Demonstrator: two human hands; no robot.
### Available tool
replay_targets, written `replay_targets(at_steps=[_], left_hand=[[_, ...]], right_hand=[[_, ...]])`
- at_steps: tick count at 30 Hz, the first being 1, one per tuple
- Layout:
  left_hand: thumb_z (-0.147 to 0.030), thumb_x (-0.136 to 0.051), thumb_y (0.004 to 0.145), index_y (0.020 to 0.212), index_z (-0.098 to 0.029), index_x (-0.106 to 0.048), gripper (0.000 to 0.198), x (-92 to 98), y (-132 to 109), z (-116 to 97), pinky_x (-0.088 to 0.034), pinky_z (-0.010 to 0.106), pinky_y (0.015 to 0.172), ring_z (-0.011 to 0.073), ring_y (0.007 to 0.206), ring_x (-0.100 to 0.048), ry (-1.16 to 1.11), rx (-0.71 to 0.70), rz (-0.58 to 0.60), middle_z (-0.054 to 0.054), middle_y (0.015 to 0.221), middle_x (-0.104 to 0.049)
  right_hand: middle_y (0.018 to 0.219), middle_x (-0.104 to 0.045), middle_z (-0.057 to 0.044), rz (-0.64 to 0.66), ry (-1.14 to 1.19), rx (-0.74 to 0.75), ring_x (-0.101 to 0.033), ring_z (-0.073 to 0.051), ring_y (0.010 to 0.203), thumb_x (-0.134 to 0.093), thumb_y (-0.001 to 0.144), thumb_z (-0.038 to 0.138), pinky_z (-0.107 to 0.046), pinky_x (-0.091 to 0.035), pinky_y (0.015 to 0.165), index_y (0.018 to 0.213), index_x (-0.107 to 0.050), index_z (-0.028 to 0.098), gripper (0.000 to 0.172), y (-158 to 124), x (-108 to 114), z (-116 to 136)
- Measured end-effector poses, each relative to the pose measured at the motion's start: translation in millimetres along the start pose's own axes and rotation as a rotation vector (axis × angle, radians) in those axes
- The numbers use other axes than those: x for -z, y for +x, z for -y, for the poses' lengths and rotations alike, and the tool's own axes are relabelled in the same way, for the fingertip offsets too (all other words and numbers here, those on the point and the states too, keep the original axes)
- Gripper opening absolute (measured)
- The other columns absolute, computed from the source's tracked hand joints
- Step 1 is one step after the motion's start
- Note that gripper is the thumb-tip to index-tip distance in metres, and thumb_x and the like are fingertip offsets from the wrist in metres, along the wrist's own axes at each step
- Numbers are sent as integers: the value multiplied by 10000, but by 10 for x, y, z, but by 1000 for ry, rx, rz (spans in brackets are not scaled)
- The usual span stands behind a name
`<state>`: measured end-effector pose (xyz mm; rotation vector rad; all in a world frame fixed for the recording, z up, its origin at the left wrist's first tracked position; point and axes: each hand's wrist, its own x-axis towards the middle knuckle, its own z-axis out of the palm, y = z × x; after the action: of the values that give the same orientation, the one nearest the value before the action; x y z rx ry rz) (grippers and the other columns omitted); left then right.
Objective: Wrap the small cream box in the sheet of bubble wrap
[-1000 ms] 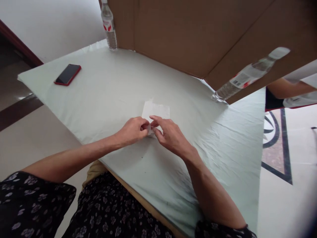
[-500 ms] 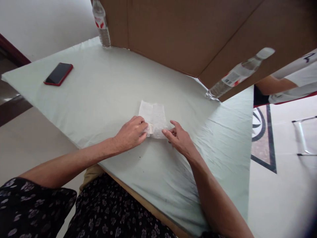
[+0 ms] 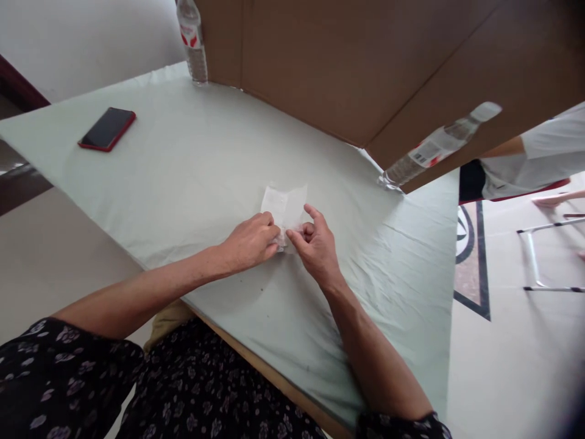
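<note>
A thin white sheet, with a crease down its middle, lies on the table in front of me. At its lower left, my left hand is closed in a pinch on a small pale piece, mostly covered by the fingers, so its kind is unclear. My right hand is at the sheet's right side, thumb and curled fingers closed on its lower right edge while the index finger points up. The two hands' fingertips are close together but apart.
A pale green cloth covers the table. A red-cased phone lies at the left. Tall cardboard stands behind, with a plastic bottle at its left and another bottle, tilted in view, at right. Another person's sleeve shows beyond.
My right hand has moved left onto the sheet's right side, near my left hand, and the sheet's lower right is now covered. The view has shifted slightly.
</note>
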<state>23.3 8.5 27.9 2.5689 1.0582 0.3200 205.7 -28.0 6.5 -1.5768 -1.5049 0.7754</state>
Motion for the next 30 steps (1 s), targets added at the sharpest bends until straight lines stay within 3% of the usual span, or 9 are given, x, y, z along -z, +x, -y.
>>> replay_targets(at_steps=[4,8,12,16,21,25,28,30], left_hand=[[-181,-550,899,935,-132,-683,146,5,16,3,-517,339,781,212,872,-620,-74,41,15,115,1022,-634],[-171,-576,852,936,-157,-631,101,-40,-9,24,-515,338,765,211,866,-617,-206,83,-46,84,969,-633],[-144,-593,785,1081,-166,-591,297,-91,-55,21,-515,344,770,202,859,-613,-350,142,-139,78,1015,-644],[-153,-618,748,1240,-172,-531,500,-102,-84,-30,-525,321,741,166,813,-611,-529,248,-199,85,1119,-646],[-248,-650,806,1034,-179,-584,247,-205,-46,-134,-525,332,746,138,737,-566,-522,361,-343,64,1060,-623],[-143,-597,808,973,-188,-587,171,-329,-10,-173,-518,321,744,121,691,-523,-466,355,-410,41,1018,-599],[-99,-592,783,929,-191,-590,172,-375,-2,-173,-519,310,747,136,725,-536,-450,341,-440,33,962,-594],[-92,-598,767,922,-188,-600,182,-385,-2,-170,-522,314,760,147,752,-547,-436,335,-452,35,950,-590]], right_hand=[[807,-698,-10,-18,-149,60,-624,-169,683,-574,885,334,-321,-494,715,1472,-420,149,635,-31,-100,111],[967,-755,-74,28,-276,99,-681,-210,758,-526,916,316,-355,-517,740,1489,-409,154,606,-114,-177,154],[1169,-736,-126,151,-341,165,-706,-244,878,-441,957,286,-409,-539,802,1511,-359,146,577,-180,-141,193],[1241,-718,-130,248,-430,246,-713,-251,951,-369,958,177,-409,-548,798,1549,-276,157,599,-178,-34,211],[1254,-724,-128,320,-470,329,-712,-273,1027,-387,906,90,-393,-554,788,1554,-284,164,660,-98,76,226],[1202,-751,-90,396,-305,287,-732,-206,810,-392,893,85,-372,-563,760,1480,-418,201,599,4,141,239],[1170,-757,-65,457,-116,186,-628,-107,510,-412,885,116,-336,-567,671,1456,-452,233,583,70,160,221],[1134,-760,-58,439,32,121,-594,-82,465,-437,880,157,-323,-567,645,1424,-482,224,550,111,165,180]])
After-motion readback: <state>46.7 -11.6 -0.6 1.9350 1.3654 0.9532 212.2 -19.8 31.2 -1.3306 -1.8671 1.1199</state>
